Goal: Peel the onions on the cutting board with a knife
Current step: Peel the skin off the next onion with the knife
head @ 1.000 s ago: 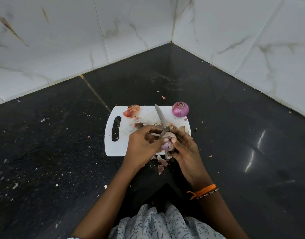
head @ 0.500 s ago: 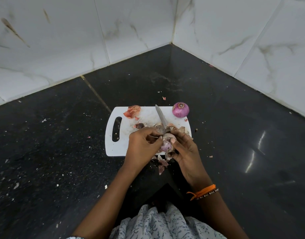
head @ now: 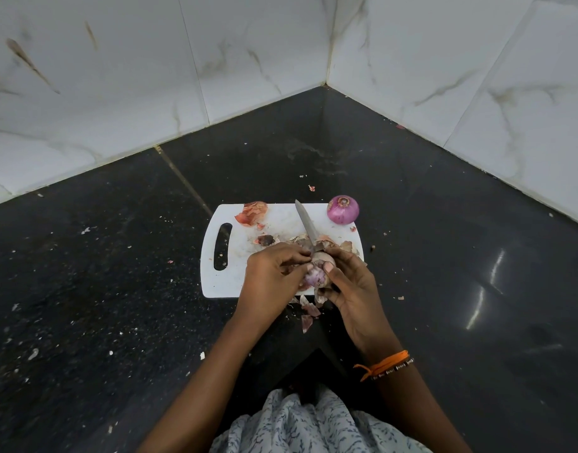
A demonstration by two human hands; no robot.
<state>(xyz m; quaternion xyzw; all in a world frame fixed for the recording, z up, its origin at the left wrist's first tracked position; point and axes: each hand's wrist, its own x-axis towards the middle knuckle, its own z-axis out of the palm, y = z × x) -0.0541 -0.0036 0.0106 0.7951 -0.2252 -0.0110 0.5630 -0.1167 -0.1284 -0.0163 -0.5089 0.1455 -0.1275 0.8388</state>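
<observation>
Two hands on one onion (head: 317,273), over board's (head: 235,276) near edge | left hand (head: 271,282) pinching skin | right hand (head: 349,289) clamping onion and knife (head: 305,223), blade pointing far, clear of fingers | peeled onion (head: 343,209) parked far right

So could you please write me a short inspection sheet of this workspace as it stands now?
Surface: black speckled stone floor, dusted with pale crumbs.
Job's things: white cutting board; peeled purple onion on its far right corner; half-peeled onion held over its near edge; knife, blade pointing away.
Clutter: onion skins on the board's far left; more scraps on the floor at its near edge.
Grip: left hand holds the half-peeled onion; right hand holds the knife, thumb on the onion.
Cables: nothing seen.
Surroundings: white marble-look wall tiles meeting in a corner; orange wristband; patterned garment.
</observation>
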